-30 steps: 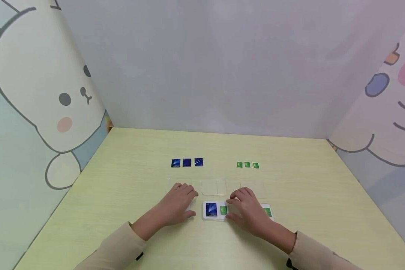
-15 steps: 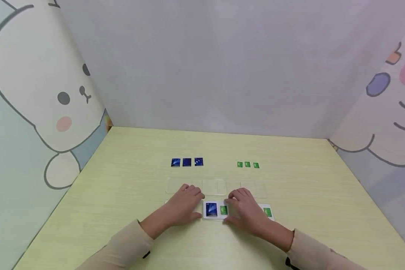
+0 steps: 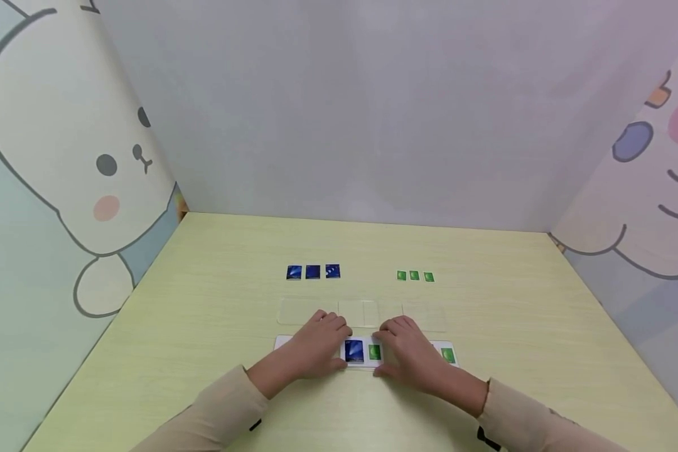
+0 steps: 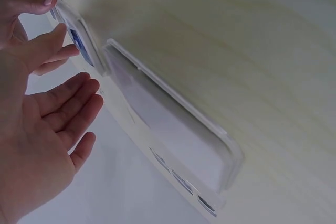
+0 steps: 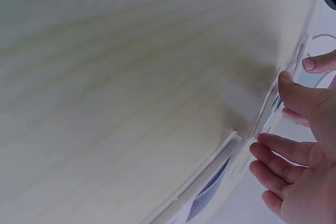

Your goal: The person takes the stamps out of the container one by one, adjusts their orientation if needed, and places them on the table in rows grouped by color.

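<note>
Between my hands lies a shallow clear plastic case (image 3: 363, 363) holding a white card with a blue picture (image 3: 354, 351) and a smaller green one (image 3: 375, 352). My right hand (image 3: 415, 358) grips its right end, fingers at the back edge and thumb at the front. At the left end, my left hand (image 3: 316, 346) spans the case the same way, its other fingers loosely bent in the left wrist view. Partly hidden under my left hand is a second case (image 4: 173, 129) with a plain white insert. A third case (image 3: 448, 355) shows past my right hand.
Behind the cases lie clear plastic covers (image 3: 351, 314) in a row. Farther back, several small picture tiles rest on the table (image 3: 231, 282): blue ones (image 3: 313, 272) at left, green ones (image 3: 414, 275) at right. A grey backdrop (image 3: 339, 125) closes the far side.
My left hand has moved right, from the left case to the left end of the middle case, uncovering part of the left case. My right hand has stayed nearly in place.
</note>
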Motion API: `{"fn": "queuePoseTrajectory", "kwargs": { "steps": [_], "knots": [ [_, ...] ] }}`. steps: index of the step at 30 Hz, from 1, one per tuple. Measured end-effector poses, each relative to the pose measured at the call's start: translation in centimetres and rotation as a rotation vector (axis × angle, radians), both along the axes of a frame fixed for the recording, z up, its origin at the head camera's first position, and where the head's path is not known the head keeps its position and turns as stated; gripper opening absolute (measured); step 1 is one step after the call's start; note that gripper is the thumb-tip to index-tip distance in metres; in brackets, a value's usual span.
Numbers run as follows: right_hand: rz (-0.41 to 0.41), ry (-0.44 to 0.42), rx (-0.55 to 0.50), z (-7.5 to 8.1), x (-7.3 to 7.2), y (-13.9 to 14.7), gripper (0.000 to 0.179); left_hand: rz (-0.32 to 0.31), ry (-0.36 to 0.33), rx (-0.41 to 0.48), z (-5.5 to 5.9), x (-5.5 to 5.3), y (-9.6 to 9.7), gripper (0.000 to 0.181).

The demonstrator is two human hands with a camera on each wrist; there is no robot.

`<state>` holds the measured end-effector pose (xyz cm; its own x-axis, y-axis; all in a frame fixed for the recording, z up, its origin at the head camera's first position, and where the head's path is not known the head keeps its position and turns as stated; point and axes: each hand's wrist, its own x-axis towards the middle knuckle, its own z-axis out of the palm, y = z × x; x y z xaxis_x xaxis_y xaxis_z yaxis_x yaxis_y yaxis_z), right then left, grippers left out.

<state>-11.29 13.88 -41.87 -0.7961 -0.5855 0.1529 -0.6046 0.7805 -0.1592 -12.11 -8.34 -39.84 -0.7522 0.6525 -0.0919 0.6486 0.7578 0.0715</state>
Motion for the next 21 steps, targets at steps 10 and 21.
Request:
{"fn": "queuePoseTrajectory", "kwargs": {
  "steps": [10, 21],
  "knots": [
    [0.035, 0.015, 0.025, -0.11, -0.22, -0.11, 0.056, -0.020, 0.030, -0.059, -0.34, -0.02, 0.41, 0.051],
    [0.022, -0.016, 0.042, -0.01, -0.51, -0.33, 0.057, -0.032, 0.051, -0.073, -0.33, -0.09, 0.54, 0.050]
  ]
}}
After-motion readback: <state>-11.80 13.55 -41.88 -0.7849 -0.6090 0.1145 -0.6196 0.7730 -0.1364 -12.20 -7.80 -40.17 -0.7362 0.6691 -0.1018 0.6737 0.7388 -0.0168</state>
